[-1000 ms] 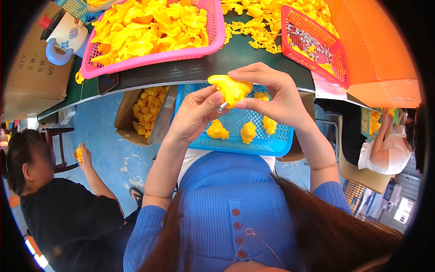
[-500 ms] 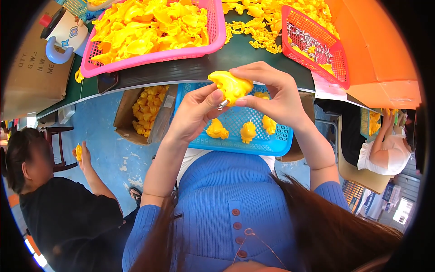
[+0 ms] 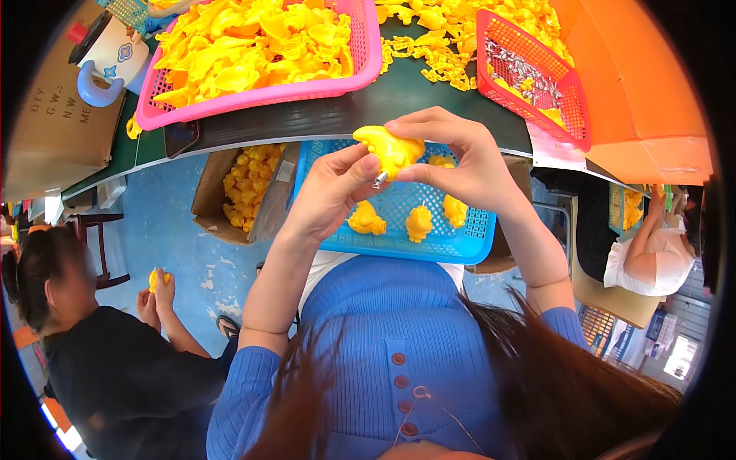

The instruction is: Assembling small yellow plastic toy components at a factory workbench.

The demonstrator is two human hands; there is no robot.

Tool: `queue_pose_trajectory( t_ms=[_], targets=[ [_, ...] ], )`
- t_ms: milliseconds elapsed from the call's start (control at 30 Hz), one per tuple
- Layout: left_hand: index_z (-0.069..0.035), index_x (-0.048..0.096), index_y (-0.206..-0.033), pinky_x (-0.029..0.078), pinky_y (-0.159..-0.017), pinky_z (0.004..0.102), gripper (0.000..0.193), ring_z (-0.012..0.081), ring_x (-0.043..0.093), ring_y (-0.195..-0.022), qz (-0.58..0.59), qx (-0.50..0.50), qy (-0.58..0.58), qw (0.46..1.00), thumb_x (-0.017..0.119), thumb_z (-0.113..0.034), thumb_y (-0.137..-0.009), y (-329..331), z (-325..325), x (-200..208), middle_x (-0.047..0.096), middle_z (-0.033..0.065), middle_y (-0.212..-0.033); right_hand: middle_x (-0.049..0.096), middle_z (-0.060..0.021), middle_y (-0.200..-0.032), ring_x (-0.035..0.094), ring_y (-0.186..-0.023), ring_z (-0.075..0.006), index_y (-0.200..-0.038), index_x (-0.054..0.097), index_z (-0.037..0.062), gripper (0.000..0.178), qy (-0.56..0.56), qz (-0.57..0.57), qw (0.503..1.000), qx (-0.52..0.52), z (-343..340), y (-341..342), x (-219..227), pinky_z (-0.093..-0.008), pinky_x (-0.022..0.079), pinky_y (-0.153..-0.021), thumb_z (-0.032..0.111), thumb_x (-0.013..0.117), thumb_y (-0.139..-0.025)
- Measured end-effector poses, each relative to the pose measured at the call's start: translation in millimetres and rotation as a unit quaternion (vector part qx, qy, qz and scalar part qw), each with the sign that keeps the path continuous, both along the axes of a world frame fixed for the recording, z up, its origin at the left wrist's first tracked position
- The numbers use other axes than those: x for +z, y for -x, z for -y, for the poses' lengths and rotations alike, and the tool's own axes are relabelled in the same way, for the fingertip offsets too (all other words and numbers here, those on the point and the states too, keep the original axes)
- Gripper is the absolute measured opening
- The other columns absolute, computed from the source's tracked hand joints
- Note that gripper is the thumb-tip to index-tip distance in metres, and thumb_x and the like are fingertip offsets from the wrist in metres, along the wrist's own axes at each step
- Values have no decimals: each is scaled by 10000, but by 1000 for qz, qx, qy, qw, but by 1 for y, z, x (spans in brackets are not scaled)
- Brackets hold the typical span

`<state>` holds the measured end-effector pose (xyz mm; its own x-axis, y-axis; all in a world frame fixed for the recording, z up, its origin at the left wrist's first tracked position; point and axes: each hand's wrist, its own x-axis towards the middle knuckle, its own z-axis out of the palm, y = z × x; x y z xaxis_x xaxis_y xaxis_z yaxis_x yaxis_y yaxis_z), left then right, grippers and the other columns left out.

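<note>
Between my two hands, above a blue basket, is a yellow plastic figure (image 3: 389,148) with a glossy, rounded body. A small silver metal piece (image 3: 379,180) sticks out of its lower end. My left hand (image 3: 337,188) pinches the figure's left side with thumb and fingers. From the right, my right hand (image 3: 460,157) grips it, fingers over the top and thumb at the lower edge. Below them in the blue basket (image 3: 452,249) lie several similar yellow figures (image 3: 419,223), apart from each other.
On the dark green table, a pink basket (image 3: 253,107) is heaped with yellow plastic parts. A red basket (image 3: 537,69) holds small metal pieces. A cardboard box (image 3: 211,203) of yellow figures stands on the floor. At left, a co-worker (image 3: 115,353) in black handles a yellow piece.
My hands keep their grip, and the figure has tilted and dropped very slightly. The co-worker at left has brought a second hand to the yellow piece.
</note>
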<state>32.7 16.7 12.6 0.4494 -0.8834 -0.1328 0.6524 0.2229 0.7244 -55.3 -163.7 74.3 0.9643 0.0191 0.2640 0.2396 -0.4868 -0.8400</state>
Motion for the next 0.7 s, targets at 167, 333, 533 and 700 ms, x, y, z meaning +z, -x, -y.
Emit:
queue_pose_trajectory(
  t_ms=[167, 333, 533, 700],
  targets=[
    [-1, 553, -1133, 476, -853, 268, 358, 119, 575, -944, 5, 1, -8, 1000, 586, -245, -873, -2, 0, -7, 598, 49, -1056, 592, -108, -1070, 567, -997, -200, -1107, 613, 50, 424, -3, 1, 1000, 4, -2, -2, -7, -293, 442, -865, 44, 712, -694],
    [12, 552, -1114, 481, -837, 258, 336, 123, 582, -935, -2, 20, -20, 1000, 563, -237, -889, 2, 5, -8, 601, 59, -1041, 585, -133, -1046, 531, -1032, -234, -1159, 564, 45, 481, 100, 62, 993, -15, -8, 0, -21, -303, 447, -840, 61, 703, -700],
    [9, 537, -1141, 472, -874, 267, 356, 136, 583, -947, -6, 47, -20, 999, 546, -252, -899, 5, 13, -11, 593, 68, -1054, 535, -149, -1150, 510, -1072, -273, -1216, 505, 55, 569, 163, 115, 973, -119, -28, 1, -37, -330, 428, -881, 45, 711, -685],
    [3, 539, -1161, 493, -846, 271, 372, 156, 561, -993, 181, 156, -56, 969, 632, -131, -827, 17, 7, 9, 538, 93, -1143, 500, -148, -1199, 484, -1134, -260, -1184, 509, 16, 525, 10, 97, 993, -64, -20, 14, -29, -334, 409, -925, 64, 715, -704]
  ],
)
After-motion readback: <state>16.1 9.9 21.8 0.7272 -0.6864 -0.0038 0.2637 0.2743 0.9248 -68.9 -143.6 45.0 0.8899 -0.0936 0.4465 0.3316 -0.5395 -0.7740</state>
